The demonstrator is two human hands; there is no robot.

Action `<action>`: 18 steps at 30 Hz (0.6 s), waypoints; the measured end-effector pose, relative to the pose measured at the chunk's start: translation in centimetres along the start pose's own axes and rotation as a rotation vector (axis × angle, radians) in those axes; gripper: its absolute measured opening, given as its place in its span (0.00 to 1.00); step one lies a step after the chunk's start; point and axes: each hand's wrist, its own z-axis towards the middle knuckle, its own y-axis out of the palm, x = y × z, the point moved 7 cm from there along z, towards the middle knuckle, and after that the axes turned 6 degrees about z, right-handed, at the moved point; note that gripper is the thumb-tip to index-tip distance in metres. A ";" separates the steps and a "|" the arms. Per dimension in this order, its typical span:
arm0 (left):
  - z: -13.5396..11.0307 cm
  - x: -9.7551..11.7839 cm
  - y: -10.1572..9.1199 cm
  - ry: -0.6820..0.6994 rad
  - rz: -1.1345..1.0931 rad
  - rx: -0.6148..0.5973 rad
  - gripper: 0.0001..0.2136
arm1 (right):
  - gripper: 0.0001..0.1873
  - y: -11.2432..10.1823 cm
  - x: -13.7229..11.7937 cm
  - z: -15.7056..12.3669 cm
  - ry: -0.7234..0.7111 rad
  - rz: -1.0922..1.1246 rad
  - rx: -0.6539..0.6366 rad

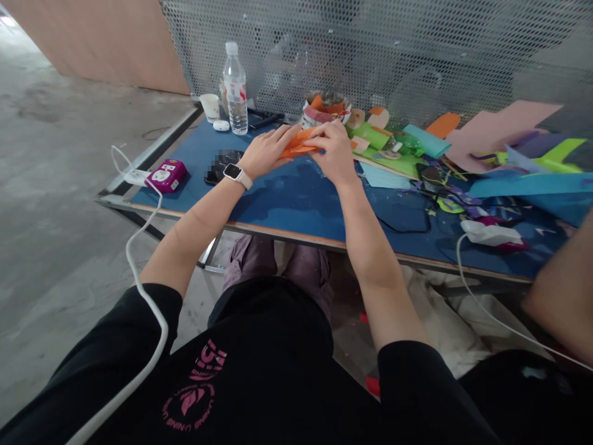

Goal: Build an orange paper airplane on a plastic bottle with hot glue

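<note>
Above the blue tabletop, a folded piece of orange paper is held between both hands. My left hand, with a watch on its wrist, grips the paper's left end. At the other end, my right hand pinches the paper with bent fingers. A dark phone-like object, partly blurred out, lies beside my left wrist. Just behind the paper stands a round tub holding orange and pink scraps.
A water bottle, paper cup and white earphone case stand at the back left. Near the left edge is a purple power socket with a white cable. Coloured paper piles up at right, where another person's arm shows.
</note>
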 end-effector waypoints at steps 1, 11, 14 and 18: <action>0.0 0.0 0.0 0.001 0.005 -0.002 0.42 | 0.19 0.0 0.0 0.0 0.000 0.001 -0.002; -0.1 0.1 0.3 -0.006 0.020 -0.014 0.39 | 0.15 0.5 1.0 -0.3 0.003 0.001 0.011; -0.3 -0.5 0.4 -0.035 -0.035 0.020 0.38 | 0.19 0.0 0.7 -0.4 0.009 -0.006 0.047; -0.4 -2.4 0.5 -0.124 -0.113 0.107 0.41 | 0.24 -0.7 1.7 -0.5 0.068 0.018 0.185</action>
